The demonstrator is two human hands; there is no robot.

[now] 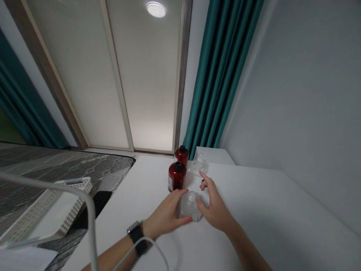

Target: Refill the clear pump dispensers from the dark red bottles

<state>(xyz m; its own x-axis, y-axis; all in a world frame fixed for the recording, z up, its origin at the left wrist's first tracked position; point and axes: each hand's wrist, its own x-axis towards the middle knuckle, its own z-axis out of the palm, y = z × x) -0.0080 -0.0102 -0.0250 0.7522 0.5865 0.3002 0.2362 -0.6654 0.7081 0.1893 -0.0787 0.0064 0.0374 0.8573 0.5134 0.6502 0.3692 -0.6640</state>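
My left hand [170,215], with a watch on the wrist, is closed around the left side of a clear, see-through container [190,205] on the white table. The container has a rounded top; its exact kind is hard to make out. My right hand [211,203] is at its right side, index finger stretched out and thumb apart, the thumb at the container's edge. A small dark thing [203,181] shows by the right fingers; whether they touch it I cannot tell. Just beyond stand two dark red bottles with black tops, a nearer bottle [177,176] and a farther bottle [181,154].
Another clear object [199,165] stands beside the far bottle on the white table [260,211]. A white box-like surface [214,155] adjoins the far edge. Left, on a lower level, lies a white perforated basket [32,219]. A white cable [90,217] crosses the near left.
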